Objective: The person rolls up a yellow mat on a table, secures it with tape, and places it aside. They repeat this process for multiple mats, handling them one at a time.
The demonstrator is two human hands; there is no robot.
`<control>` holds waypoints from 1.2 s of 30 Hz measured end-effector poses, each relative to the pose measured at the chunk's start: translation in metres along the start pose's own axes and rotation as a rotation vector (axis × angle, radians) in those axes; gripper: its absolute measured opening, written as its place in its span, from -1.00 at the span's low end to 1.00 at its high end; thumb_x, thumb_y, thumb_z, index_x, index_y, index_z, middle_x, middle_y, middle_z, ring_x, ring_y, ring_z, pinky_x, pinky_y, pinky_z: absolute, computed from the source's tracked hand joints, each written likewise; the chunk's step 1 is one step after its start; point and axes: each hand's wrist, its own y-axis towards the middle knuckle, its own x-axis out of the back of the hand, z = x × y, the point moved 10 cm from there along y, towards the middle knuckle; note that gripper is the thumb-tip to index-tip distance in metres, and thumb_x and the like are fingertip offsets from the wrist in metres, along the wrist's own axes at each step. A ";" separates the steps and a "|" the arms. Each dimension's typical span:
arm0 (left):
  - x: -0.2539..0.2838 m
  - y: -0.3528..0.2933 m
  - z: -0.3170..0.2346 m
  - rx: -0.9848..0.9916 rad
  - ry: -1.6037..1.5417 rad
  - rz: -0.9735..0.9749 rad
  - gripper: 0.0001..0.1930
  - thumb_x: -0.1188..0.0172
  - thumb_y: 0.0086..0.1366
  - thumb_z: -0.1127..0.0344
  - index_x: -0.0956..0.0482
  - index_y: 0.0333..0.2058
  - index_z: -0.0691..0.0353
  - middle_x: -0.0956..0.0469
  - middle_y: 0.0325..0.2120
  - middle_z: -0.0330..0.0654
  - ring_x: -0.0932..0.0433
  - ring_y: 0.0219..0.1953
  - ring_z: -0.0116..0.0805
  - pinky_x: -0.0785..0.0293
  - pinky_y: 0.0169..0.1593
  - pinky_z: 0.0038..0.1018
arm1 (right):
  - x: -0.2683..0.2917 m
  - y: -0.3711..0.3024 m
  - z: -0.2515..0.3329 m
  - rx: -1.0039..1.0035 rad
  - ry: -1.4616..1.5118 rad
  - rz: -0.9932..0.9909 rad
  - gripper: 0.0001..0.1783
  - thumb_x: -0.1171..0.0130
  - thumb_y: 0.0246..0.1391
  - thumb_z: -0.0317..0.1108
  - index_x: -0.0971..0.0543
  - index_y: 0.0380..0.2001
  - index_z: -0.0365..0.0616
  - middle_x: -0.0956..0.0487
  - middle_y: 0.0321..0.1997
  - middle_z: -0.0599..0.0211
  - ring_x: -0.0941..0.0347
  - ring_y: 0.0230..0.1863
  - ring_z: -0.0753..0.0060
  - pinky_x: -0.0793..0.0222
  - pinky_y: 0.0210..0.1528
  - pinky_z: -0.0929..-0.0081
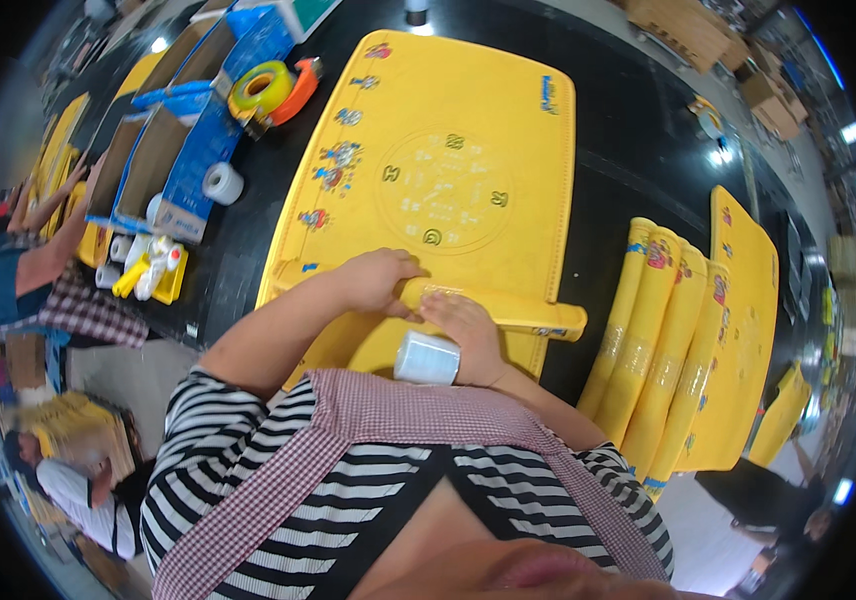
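A yellow plastic table leg (548,321) lies crosswise over the near end of a yellow tabletop panel (528,220) printed with small cartoon figures. My left hand (380,281) is closed round the leg's middle, fingertips over its far side. Just to the right, my right hand (465,330) has its fingers bent and pressed on the same leg. A roll of clear wrapping film (428,359) sits against the heel of my right hand, close to my apron; whether that palm grips it too is hidden. More yellow plastic shows below the leg, partly covered by my arms.
Several film-wrapped yellow legs (638,345) lean side by side at the right, by another yellow panel (748,320). At the left stand blue cardboard boxes (183,150), an orange tape dispenser (298,95), a white roll (223,183) and a yellow tray (173,278). A co-worker (23,270) is farther left.
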 end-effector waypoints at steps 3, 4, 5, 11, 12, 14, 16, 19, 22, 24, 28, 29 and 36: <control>0.028 0.013 -0.023 -0.138 0.181 -0.060 -0.41 -0.53 -0.05 0.15 -0.68 0.01 0.18 -0.53 -0.10 0.03 -0.44 0.04 0.12 -0.42 0.13 -0.14 | 0.024 0.006 -0.017 -0.030 0.095 -0.167 -0.51 -0.42 -0.06 -0.19 -0.67 -0.03 -0.11 -0.70 0.04 0.13 -0.62 0.11 0.01 -0.50 0.17 0.11; 0.037 0.016 -0.021 -0.141 0.216 -0.112 -0.44 -0.54 -0.05 0.13 -0.70 -0.03 0.17 -0.57 -0.18 -0.05 -0.50 -0.01 0.05 -0.45 0.04 -0.07 | 0.023 0.016 -0.033 -0.014 0.137 -0.190 -0.54 -0.41 -0.05 -0.18 -0.67 -0.05 -0.08 -0.71 0.02 0.15 -0.63 0.06 0.00 -0.52 0.10 0.13; 0.042 0.014 -0.007 -0.048 0.131 -0.182 -0.54 -0.51 -0.02 0.25 -0.71 -0.08 0.16 -0.57 -0.23 -0.05 -0.51 -0.12 0.07 -0.47 -0.01 -0.09 | 0.015 0.026 -0.052 -0.111 0.139 -0.138 -0.60 -0.39 -0.04 -0.17 -0.68 -0.08 0.03 -0.71 -0.05 0.20 -0.63 -0.02 0.01 -0.53 0.02 0.14; 0.023 0.003 -0.001 -0.084 0.362 -0.509 -0.49 -0.38 0.10 0.36 -0.52 0.06 0.30 -0.52 -0.07 0.06 -0.46 0.02 0.17 -0.37 0.12 -0.02 | 0.014 0.089 -0.139 -0.418 0.222 -0.121 -0.83 -0.39 -0.07 -0.25 -0.69 -0.39 -0.04 -0.71 -0.28 0.11 -0.62 -0.20 -0.10 -0.54 -0.14 0.17; 0.021 -0.004 -0.024 -0.154 0.465 -0.597 -0.36 -0.40 0.10 0.33 -0.45 0.17 0.31 -0.49 0.00 0.07 -0.43 0.08 0.17 -0.32 0.18 0.00 | 0.018 0.093 -0.150 -0.499 0.310 -0.158 -0.82 -0.40 -0.08 -0.25 -0.69 -0.39 -0.05 -0.71 -0.28 0.10 -0.63 -0.20 -0.10 -0.55 -0.14 0.17; 0.023 0.008 -0.035 -0.170 0.496 -0.586 -0.24 -0.45 0.06 0.27 -0.38 0.24 0.33 -0.46 0.01 0.08 -0.40 0.09 0.16 -0.28 0.21 0.02 | 0.027 0.096 -0.164 -0.542 0.338 -0.219 -0.80 -0.42 -0.10 -0.24 -0.70 -0.39 -0.07 -0.71 -0.28 0.08 -0.63 -0.21 -0.09 -0.55 -0.14 0.18; 0.023 0.018 -0.032 -0.127 0.489 -0.541 -0.18 -0.49 0.01 0.23 -0.37 0.25 0.32 -0.46 0.01 0.07 -0.40 0.08 0.16 -0.27 0.22 0.02 | 0.031 0.101 -0.166 -0.464 0.221 -0.236 -0.77 -0.44 -0.12 -0.22 -0.71 -0.39 -0.08 -0.71 -0.28 0.07 -0.64 -0.21 -0.08 -0.56 -0.13 0.19; 0.026 0.030 -0.014 -0.084 0.464 -0.447 -0.20 -0.53 -0.07 0.19 -0.45 0.18 0.27 -0.50 -0.04 0.04 -0.45 0.03 0.15 -0.34 0.17 0.00 | 0.025 0.101 -0.150 -0.374 0.099 -0.174 -0.75 -0.46 -0.14 -0.23 -0.72 -0.33 -0.03 -0.72 -0.25 0.12 -0.64 -0.20 -0.04 -0.55 -0.12 0.21; 0.030 0.048 0.013 -0.160 0.457 -0.370 -0.25 -0.54 -0.11 0.19 -0.51 0.11 0.24 -0.53 -0.08 0.01 -0.51 -0.04 0.14 -0.44 0.08 -0.04 | 0.020 0.089 -0.114 -0.244 0.096 -0.180 -0.75 -0.46 -0.12 -0.27 -0.72 -0.30 -0.01 -0.71 -0.25 0.16 -0.63 -0.19 -0.03 -0.54 -0.13 0.21; 0.031 0.065 0.034 -0.103 0.386 -0.270 -0.31 -0.54 -0.11 0.21 -0.55 0.07 0.22 -0.55 -0.11 0.00 -0.54 -0.09 0.13 -0.50 0.00 -0.08 | 0.021 0.068 -0.084 -0.157 0.192 -0.247 -0.75 -0.46 -0.11 -0.25 -0.69 -0.32 -0.03 -0.69 -0.28 0.17 -0.62 -0.20 -0.05 -0.53 -0.12 0.20; 0.039 0.067 0.027 -0.023 0.333 -0.253 -0.26 -0.58 -0.11 0.24 -0.54 0.10 0.25 -0.54 -0.07 0.04 -0.55 -0.04 0.16 -0.53 0.02 -0.08 | 0.036 0.052 -0.026 0.082 -0.026 -0.155 -0.74 -0.43 -0.08 -0.22 -0.63 -0.36 -0.09 -0.65 -0.26 0.15 -0.58 -0.16 -0.09 -0.49 -0.06 0.13; 0.040 0.066 0.017 0.001 0.327 -0.209 -0.22 -0.61 -0.13 0.24 -0.52 0.12 0.28 -0.54 -0.06 0.06 -0.54 -0.01 0.18 -0.52 0.05 -0.07 | 0.036 0.049 -0.019 0.092 -0.031 -0.136 -0.74 -0.42 -0.06 -0.21 -0.61 -0.37 -0.11 -0.65 -0.24 0.14 -0.57 -0.14 -0.09 -0.48 -0.04 0.11; -0.017 -0.016 -0.004 0.111 0.213 0.028 -0.07 -0.61 -0.20 0.30 -0.42 0.23 0.26 -0.45 -0.04 0.12 -0.49 0.02 0.21 -0.49 0.09 -0.07 | 0.015 -0.027 0.038 0.240 -0.040 -0.383 -0.80 -0.28 0.07 -0.20 -0.61 -0.43 -0.10 -0.62 -0.32 0.12 -0.57 -0.15 0.00 -0.44 -0.06 0.14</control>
